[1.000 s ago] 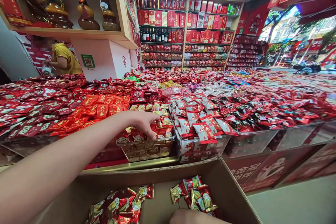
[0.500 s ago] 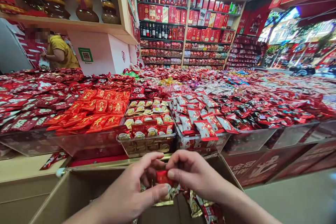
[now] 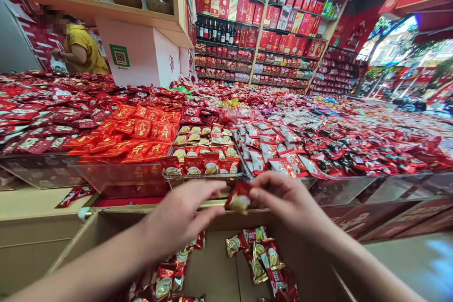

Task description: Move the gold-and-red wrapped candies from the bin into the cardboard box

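Note:
My right hand (image 3: 283,196) pinches a small red and gold wrapped snack packet (image 3: 239,198) between thumb and fingers, above the far edge of an open cardboard box (image 3: 76,245). Just left of the packet is my left hand (image 3: 198,205), its thumb and fingers apart and nothing between them. Inside the box lie several loose red and gold packets (image 3: 272,252) on the right and more packets (image 3: 170,278) on the left, partly under my left forearm. Straight ahead, a clear bin holds rows of similar red and cream packets (image 3: 203,165).
Bright red packets (image 3: 141,132) fill the bin to the left; white and red packets (image 3: 283,163) fill the one to the right. Two packets (image 3: 74,196) lie on the ledge at left. A person in yellow (image 3: 83,49) stands behind the display, near a white pillar (image 3: 130,52).
My hands have moved up and apart. The packet, earlier between both hands low over the box, is now in my right hand near the bins. My view has tilted down, showing more of the box.

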{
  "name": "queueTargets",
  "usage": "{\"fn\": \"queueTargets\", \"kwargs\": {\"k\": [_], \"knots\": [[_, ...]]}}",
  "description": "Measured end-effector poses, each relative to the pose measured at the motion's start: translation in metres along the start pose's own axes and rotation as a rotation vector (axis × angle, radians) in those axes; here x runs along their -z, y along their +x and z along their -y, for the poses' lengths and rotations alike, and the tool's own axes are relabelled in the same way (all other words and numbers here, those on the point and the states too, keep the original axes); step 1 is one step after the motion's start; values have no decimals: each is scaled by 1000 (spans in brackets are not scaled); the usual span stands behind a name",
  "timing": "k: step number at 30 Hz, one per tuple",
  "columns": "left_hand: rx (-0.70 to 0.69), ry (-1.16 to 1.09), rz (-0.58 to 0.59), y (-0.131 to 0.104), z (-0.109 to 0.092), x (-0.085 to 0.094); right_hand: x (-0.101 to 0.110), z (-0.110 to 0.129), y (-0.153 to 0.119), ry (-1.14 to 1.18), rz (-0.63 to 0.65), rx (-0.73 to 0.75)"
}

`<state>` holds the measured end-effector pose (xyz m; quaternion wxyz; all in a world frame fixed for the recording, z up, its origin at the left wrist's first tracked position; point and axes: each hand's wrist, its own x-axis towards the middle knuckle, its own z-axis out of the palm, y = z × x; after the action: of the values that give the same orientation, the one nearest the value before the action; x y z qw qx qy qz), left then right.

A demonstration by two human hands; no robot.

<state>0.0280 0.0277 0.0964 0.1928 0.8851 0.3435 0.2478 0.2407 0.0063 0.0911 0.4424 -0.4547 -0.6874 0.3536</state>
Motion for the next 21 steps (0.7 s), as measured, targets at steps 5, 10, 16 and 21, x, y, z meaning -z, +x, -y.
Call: {"fn": "queueTargets", "kwargs": {"k": [5, 10, 16, 21], "knots": [[-64, 655, 31, 69, 16, 35, 30, 20, 47, -335, -154, 153], [13, 696, 139, 93, 34, 28, 19, 12, 75, -644, -80, 229], [32, 662, 285, 98, 38, 32, 10, 8, 82, -857, 2, 208], [35, 628, 367, 105, 29, 36, 7, 4, 84, -918, 17, 183]]}}
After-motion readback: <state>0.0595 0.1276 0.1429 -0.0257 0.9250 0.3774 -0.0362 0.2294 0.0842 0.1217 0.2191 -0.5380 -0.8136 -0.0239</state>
